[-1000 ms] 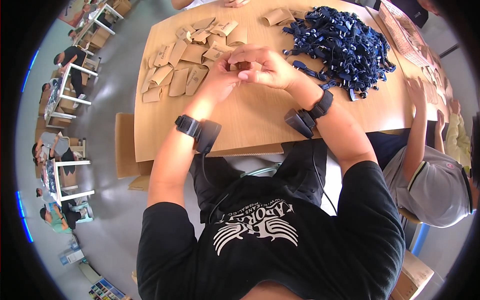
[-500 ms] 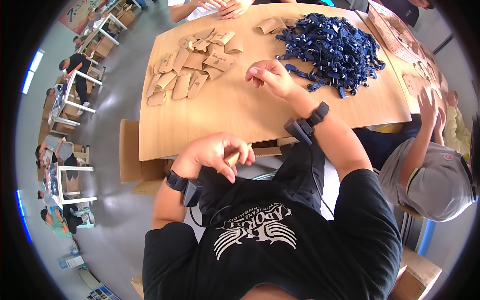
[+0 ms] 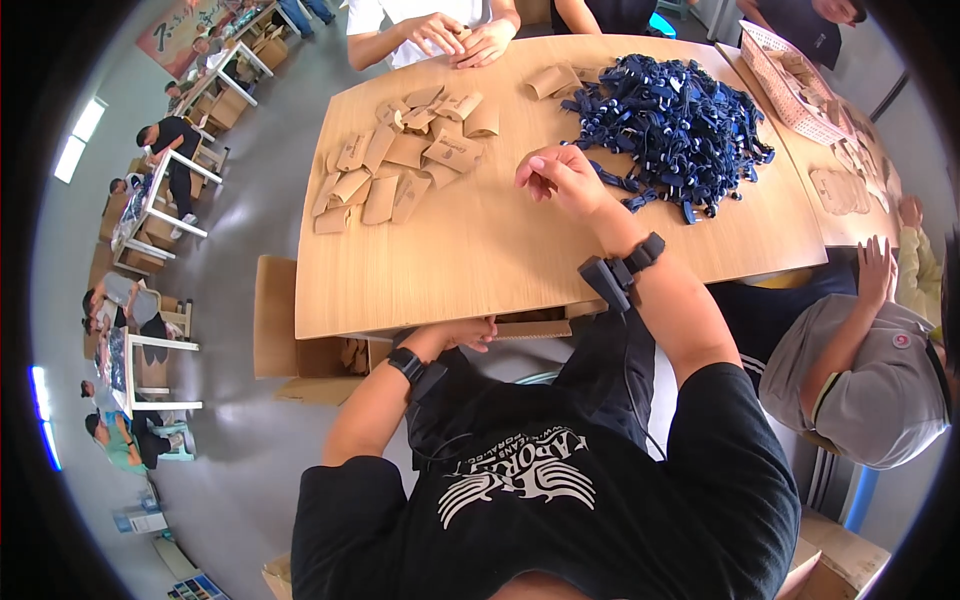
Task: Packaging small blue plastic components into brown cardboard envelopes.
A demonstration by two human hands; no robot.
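Observation:
My right hand (image 3: 566,182) hovers over the table beside the heap of dark blue corded pieces (image 3: 672,130). Its fingers are curled in, and nothing shows in them. To its left lie several small brown cardboard pillow boxes (image 3: 405,150) in a loose pile. My left hand (image 3: 460,333) is low at the table's front edge, partly tucked beneath it, with its visible fingers stretched out. No pillow box shows in it. Just below and beside that hand stands an open cardboard carton (image 3: 275,315), with brown pieces inside its shadowed part.
The wooden table (image 3: 420,280) ends close to my lap. Across it, another person's hands (image 3: 460,40) work on a small brown piece. A pink basket (image 3: 790,85) and flat brown pieces (image 3: 840,190) lie on the right-hand table. A person in grey (image 3: 860,370) sits at my right.
My left hand has moved from above my lap to the table's front edge; the small brown box it held no longer shows. The view has shifted slightly. My right hand stays curled near the blue heap.

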